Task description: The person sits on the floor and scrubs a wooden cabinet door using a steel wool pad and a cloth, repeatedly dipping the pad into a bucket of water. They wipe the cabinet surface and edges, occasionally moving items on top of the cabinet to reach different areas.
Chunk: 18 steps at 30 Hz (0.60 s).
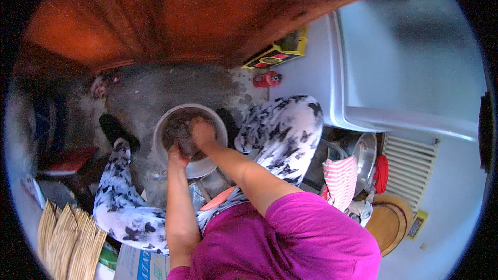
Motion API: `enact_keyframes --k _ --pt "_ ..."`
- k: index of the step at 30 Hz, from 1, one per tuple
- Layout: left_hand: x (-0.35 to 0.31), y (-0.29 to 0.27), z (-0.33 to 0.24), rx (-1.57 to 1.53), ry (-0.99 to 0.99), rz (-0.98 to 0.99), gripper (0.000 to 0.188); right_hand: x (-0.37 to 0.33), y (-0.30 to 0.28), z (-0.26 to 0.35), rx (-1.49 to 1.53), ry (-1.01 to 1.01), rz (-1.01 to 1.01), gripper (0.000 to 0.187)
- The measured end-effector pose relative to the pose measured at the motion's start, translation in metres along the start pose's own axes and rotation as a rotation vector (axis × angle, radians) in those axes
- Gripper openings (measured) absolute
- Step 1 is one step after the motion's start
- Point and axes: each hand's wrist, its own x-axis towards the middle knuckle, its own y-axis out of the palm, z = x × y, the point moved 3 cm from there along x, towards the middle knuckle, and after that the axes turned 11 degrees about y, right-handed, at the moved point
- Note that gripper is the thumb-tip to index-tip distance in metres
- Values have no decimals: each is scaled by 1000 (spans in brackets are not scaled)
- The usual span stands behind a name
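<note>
Round white basin (pixel 203 168): at 11 o'clock from my magenta fabric shirt (pixel 249 238), between my feet, pale-rimmed and smooth.
Murky grey-brown contents (pixel 175 124): mottled with darker patches, blurred, filling much of the basin.
My left hand (pixel 179 155): inside, towards 7 o'clock, fingers hidden; I cannot tell its grip.
My right hand (pixel 204 134): inside, towards 2 o'clock, pointing down, blurred; grip likewise unclear.

From my remote post I'm seeing a white basin (pixel 202 169) with murky brown contents (pixel 174 124); the trousers (pixel 293 119) are showing black blotches on white, the shirt (pixel 290 238) plain magenta. I'm also picking out orange-red panelled wood (pixel 202 18), a pale blue wall (pixel 450 192) and a pink-and-white striped cloth (pixel 340 180).
</note>
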Motion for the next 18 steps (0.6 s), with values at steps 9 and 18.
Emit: enact_keyframes --k 9,18 --pt "-3 -11 -5 202 45 -255 61 -8 55 -16 -42 -27 174 63" --pt "29 -49 0 25 25 -302 59 -76 19 42 1125 586 641 52"
